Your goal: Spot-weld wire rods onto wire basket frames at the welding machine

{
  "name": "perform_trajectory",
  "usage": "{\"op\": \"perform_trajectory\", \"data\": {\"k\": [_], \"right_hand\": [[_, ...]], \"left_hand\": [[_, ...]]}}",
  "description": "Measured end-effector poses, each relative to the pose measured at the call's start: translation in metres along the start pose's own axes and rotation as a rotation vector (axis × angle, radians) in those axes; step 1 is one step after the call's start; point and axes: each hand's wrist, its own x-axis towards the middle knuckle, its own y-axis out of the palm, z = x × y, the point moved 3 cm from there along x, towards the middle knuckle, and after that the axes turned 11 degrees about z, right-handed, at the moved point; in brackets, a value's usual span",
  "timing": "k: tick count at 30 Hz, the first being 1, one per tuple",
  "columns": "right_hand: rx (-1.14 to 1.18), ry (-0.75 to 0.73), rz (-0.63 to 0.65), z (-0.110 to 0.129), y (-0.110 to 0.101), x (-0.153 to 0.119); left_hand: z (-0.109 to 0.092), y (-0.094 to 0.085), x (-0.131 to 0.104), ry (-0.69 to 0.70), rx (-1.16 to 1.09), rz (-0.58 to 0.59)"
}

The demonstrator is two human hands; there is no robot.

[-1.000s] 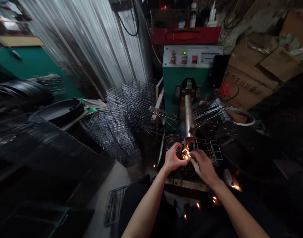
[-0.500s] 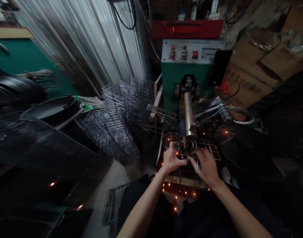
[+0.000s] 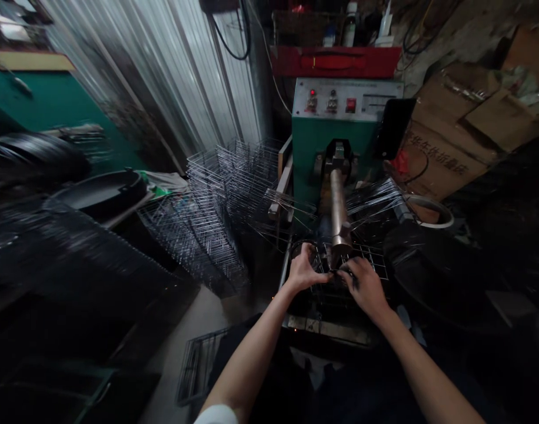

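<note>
A wire grid lies under the brass-coloured electrode arm of a green spot welder. My left hand grips the grid's left part, with its thumb stretched to the right toward the electrode tip. On the other side my right hand has its fingers curled on the grid and its thumb pointing left. Both thumbs come close together just below the tip. What lies between the fingertips is dark and too small to make out.
Stacked wire racks stand left of the welder. Loose metal rods lie to its right, near a round container and cardboard boxes. A phone is fixed on the welder's front. Another wire frame is low at left.
The many orange sparks around my hands and the floor have almost all gone. Both hands sit slightly higher under the electrode, and the whole view has shifted a little.
</note>
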Motion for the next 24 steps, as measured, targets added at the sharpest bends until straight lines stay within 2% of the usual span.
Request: {"op": "perform_trajectory", "data": {"k": [5, 7, 9, 11, 13, 15, 17, 19, 20, 22, 24], "right_hand": [[0.102, -0.030, 0.019, 0.001, -0.001, 0.004], [0.173, -0.022, 0.046, -0.001, -0.005, 0.002], [0.252, 0.002, 0.070, -0.006, -0.012, -0.004], [0.330, 0.044, 0.097, -0.014, -0.019, -0.015], [0.403, 0.113, 0.118, -0.021, -0.024, -0.030], [0.507, 0.202, 0.127, -0.026, -0.027, -0.044], [0.662, 0.309, 0.095, -0.025, -0.026, -0.056], [0.804, 0.419, 0.054, -0.021, -0.025, -0.066], [0.847, 0.466, 0.029, -0.018, -0.025, -0.070], [0.870, 0.528, -0.003, -0.013, -0.028, -0.076], [0.857, 0.553, 0.001, -0.009, -0.031, -0.080]], "left_hand": [[-0.007, -0.009, 0.003, 0.005, 0.174, 0.066], [-0.003, -0.016, 0.000, 0.059, 0.170, 0.114], [0.015, -0.022, -0.007, 0.141, 0.089, 0.145], [0.048, -0.018, -0.019, 0.152, -0.088, 0.147], [0.090, 0.001, -0.033, 0.052, -0.386, 0.156], [0.127, 0.037, -0.045, -0.106, -0.743, 0.263], [0.148, 0.073, -0.051, -0.161, -1.000, 0.325], [0.153, 0.099, -0.050, -0.139, -1.150, 0.338], [0.152, 0.106, -0.047, -0.119, -1.190, 0.343], [0.149, 0.111, -0.042, -0.090, -1.233, 0.357], [0.146, 0.109, -0.039, -0.073, -1.246, 0.368]]}}
